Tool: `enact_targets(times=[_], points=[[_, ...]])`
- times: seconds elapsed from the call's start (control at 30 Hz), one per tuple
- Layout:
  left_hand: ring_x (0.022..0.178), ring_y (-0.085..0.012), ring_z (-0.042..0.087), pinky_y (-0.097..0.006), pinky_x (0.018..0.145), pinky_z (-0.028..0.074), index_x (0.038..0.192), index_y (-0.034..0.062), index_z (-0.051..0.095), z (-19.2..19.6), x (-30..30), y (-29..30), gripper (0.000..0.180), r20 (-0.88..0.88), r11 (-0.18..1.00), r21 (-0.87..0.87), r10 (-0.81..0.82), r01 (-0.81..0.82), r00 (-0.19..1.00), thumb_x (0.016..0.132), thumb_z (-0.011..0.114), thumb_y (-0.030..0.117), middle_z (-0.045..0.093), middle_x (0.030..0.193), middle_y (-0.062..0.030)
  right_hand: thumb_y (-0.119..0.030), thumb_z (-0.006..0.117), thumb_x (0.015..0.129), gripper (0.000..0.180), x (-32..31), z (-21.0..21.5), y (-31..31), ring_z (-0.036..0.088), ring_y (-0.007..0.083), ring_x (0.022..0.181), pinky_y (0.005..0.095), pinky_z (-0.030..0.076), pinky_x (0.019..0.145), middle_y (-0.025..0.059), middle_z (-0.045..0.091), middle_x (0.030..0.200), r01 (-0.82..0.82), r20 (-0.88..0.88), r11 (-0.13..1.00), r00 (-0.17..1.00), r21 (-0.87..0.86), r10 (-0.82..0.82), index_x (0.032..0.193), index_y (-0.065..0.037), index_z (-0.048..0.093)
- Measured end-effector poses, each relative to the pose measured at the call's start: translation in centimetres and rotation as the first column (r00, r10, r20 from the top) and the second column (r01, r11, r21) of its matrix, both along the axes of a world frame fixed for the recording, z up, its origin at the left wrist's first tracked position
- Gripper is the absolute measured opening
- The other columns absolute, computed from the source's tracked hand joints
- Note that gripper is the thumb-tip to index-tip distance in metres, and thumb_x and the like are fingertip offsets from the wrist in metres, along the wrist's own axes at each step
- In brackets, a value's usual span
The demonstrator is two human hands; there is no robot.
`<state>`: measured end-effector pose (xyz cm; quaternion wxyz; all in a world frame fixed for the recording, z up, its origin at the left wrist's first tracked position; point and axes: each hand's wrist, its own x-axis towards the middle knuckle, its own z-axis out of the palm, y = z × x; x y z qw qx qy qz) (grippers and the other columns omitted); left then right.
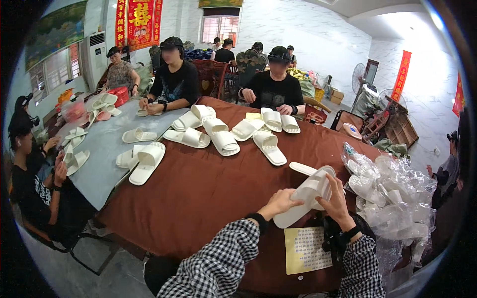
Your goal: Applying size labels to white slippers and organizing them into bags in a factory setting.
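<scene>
Left hand (282,203) and right hand (338,202) grip a white, open-toed, plastic-looking slipper (309,194), seemingly inspecting it; the next move likely needs steady turning.

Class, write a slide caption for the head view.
Left hand and right hand hold a white slipper over a brown tablecloth, near bagged slippers.

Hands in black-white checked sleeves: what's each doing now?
Left hand: closed on a white open-toed plastic slipper.
Right hand: closed on the same slipper.

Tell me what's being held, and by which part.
A white slipper: left hand at its left edge, right hand at its right edge, toward the far end.
</scene>
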<state>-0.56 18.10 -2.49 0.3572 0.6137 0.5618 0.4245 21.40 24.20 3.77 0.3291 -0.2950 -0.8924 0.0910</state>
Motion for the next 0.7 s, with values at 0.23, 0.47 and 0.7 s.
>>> enact_targets(times=[0.23,0.47,0.7], points=[[0.087,-0.0121,0.065,-0.028,0.076,0.053,0.116,0.0000,0.063,4.9,-4.0,-6.4,0.035,0.561,0.993,0.114,-0.091,0.032,0.823,0.092,0.067,0.025,0.069,0.103,-0.0057,-0.011,0.073,0.078,0.082,-1.9,3.7,-4.9,0.029,0.0410,0.137,0.0470,0.028,0.113,0.0227,0.026,0.149,-0.149,-0.072,0.979,0.984,0.139,0.161,0.147,-0.006,0.029],[0.083,-0.0115,0.067,-0.026,0.070,0.055,0.115,-0.0037,0.062,10.6,-3.9,-11.1,0.037,0.579,0.997,0.062,-0.076,0.049,0.812,0.094,0.065,0.026,0.069,0.101,-0.0070,-0.021,0.075,0.083,0.088,-3.6,0.2,-5.7,0.025,0.0330,0.139,0.0447,0.027,0.114,0.0200,0.024,0.150,-0.261,-0.518,0.935,0.849,-0.240,0.104,0.150,-0.006,0.019],[0.082,-0.0127,0.068,-0.026,0.069,0.056,0.114,-0.0042,0.060,11.5,-6.3,-14.7,0.037,0.673,0.982,-0.190,0.122,0.011,0.729,0.094,0.065,0.026,0.069,0.100,-0.0080,-0.012,0.057,0.096,0.049,-1.9,-0.7,-5.7,0.059,0.0113,0.104,0.0260,0.049,0.090,0.0055,0.061,0.118,-0.479,-0.556,0.623,0.827,-0.618,0.084,0.143,-0.009,0.042]])
